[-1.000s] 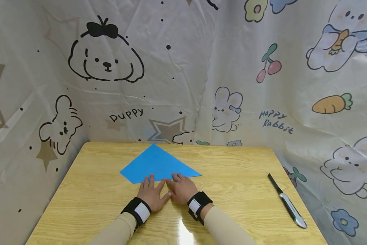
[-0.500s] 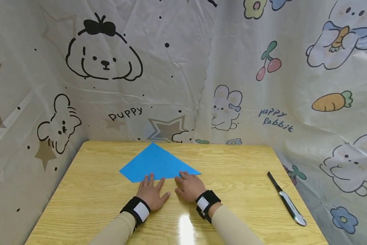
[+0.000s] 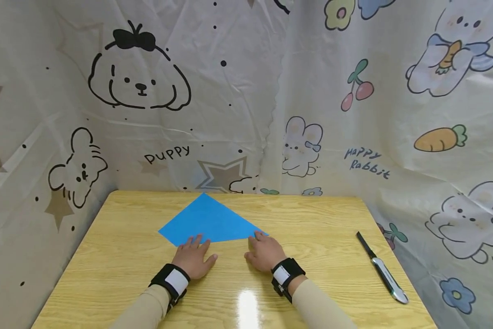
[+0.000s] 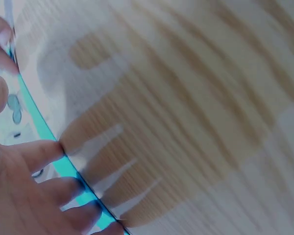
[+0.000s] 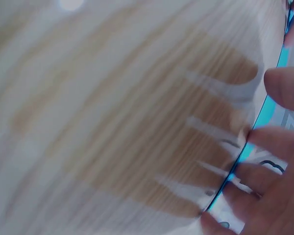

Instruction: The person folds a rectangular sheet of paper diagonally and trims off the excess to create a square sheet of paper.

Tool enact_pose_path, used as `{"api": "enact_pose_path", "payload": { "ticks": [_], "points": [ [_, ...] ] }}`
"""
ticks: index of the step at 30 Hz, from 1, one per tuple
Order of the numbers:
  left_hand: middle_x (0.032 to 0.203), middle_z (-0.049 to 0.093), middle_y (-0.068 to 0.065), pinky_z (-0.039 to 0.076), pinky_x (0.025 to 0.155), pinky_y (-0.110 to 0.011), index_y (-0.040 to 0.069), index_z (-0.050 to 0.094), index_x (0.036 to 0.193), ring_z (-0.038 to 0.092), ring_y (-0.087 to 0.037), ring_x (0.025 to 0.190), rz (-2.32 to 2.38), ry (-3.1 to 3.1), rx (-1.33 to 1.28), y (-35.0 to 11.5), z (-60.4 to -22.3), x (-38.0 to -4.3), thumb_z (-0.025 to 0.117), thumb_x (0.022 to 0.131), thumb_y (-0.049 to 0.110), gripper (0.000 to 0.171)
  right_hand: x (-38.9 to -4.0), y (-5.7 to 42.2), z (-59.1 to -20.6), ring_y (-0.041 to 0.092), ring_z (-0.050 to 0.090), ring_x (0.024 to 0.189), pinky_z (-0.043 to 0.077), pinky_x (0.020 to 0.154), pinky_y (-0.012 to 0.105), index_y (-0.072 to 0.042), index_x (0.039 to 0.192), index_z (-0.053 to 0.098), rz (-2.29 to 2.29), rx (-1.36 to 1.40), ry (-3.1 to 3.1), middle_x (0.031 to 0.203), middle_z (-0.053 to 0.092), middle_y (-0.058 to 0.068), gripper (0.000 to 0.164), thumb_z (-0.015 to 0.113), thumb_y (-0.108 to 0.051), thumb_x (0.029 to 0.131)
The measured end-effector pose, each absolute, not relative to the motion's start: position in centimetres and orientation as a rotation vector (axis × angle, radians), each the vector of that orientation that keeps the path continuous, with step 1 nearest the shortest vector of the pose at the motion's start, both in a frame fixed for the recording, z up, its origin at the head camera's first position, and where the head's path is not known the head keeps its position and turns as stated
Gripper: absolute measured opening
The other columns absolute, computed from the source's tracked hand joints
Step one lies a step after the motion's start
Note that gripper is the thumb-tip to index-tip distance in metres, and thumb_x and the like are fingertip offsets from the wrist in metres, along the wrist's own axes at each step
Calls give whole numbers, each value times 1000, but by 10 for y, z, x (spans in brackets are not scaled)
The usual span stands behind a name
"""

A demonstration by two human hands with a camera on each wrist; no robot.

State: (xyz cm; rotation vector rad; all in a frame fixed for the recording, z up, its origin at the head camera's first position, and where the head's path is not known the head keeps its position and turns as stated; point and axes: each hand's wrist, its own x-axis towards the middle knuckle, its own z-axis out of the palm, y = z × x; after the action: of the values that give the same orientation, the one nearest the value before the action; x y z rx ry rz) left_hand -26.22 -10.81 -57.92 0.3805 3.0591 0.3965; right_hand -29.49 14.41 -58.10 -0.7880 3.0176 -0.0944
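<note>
Blue angular paper sheet (image 3: 207,219): one
Bare hands (image 3: 193,261) (image 3: 267,254): two
Black-and-white wristbands (image 3: 175,280) (image 3: 286,273): two
Beige sleeves (image 3: 147,302) (image 3: 318,302): two
Slim silver-and-black knife (image 3: 384,274): one
Yellow wooden table (image 3: 316,251): one

Smooth, matt blue paper (image 3: 211,221), glossy wood-grained tabletop (image 3: 312,256) that mirrors a bright light, matt black fabric wrist straps (image 3: 171,280), matt cloth sleeves (image 3: 143,305), creased printed backdrop (image 3: 230,125) with a faint sheen, glossy silvery knife handle (image 3: 388,278), perhaps metal

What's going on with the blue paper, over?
Left hand on blue paper, near edge. Right hand at its right corner. Paper lying on table. Knife off right, not in the way.
</note>
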Motion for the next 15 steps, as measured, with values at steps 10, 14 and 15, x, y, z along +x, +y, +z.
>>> {"api": "enact_pose_path", "payload": {
  "ticks": [10,14,15],
  "points": [
    [127,44,-24,33,94,-52,-2,53,120,39,-41,119,436,3153,315,-140,-582,-273,54,85,41,55,-290,139,-577,32,41,120,39,93,39,0,122,51,-31,-608,3104,130,43,20,57,49,-46,87],
    [125,45,-28,35,91,-54,-6,55,115,40,-44,115,411,3157,200,-156,-578,-282,54,86,37,52,-286,132,-574,34,44,117,39,94,40,6,118,53,10,-532,3140,124,47,24,56,49,-42,88],
    [124,46,-28,35,90,-55,-7,56,114,41,-45,113,424,3153,171,-159,-577,-284,54,86,36,51,-285,130,-573,35,44,116,39,93,41,7,117,54,30,-503,3147,123,47,25,57,49,-42,88]
  ]
}}
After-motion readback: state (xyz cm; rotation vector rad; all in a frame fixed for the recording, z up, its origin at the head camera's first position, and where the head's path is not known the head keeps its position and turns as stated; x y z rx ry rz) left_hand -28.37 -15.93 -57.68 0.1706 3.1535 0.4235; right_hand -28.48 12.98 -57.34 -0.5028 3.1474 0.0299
